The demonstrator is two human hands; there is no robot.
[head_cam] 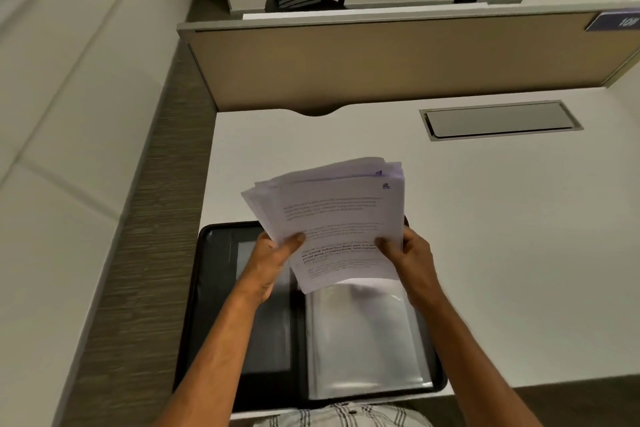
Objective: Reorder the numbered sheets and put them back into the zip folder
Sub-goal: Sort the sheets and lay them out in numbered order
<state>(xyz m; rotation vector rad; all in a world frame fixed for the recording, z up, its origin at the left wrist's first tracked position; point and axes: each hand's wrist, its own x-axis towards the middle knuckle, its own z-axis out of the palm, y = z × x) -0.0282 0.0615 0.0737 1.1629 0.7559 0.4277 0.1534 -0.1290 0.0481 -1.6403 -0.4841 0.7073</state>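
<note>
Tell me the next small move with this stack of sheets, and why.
Probably thumb the top sheet aside to check the numbers. Both the left hand and right hand grip the fanned stack of sheets above the open zip folder; handwritten corner marks show on two sheets, too blurred to read, so the order isn't confirmed.

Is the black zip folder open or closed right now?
Open: the black zip folder lies flat on the white desk, both inner halves showing, clear plastic sleeves exposed on its right side.
</note>
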